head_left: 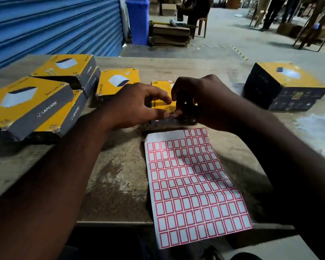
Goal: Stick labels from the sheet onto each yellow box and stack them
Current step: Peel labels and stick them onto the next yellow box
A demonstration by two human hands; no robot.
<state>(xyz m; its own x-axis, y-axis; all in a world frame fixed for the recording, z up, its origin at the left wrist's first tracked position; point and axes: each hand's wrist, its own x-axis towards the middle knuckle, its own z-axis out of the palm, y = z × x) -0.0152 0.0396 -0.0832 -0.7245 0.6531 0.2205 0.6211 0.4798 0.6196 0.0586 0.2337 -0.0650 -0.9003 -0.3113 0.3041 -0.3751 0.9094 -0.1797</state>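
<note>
Label sheet (193,186) at the worktop (120,184) edge, yellow box (160,94) just beyond.
Left hand (137,104) grips the box; right hand (201,98) pinches a red-bordered label (175,113) against its near side.

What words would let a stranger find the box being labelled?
On the wooden table, look beyond the label sheet. The yellow box there lies between the left hand and the right hand, which pinches a label; other boxes sit untouched, farther left or right.

The white sheet (193,186) of red-bordered labels lies flat, near centre. Just beyond it sits one yellow box (160,94), a label (175,113) at its near edge. More boxes (26,102) overlap at left, and a stack (285,85) stands far right.
</note>
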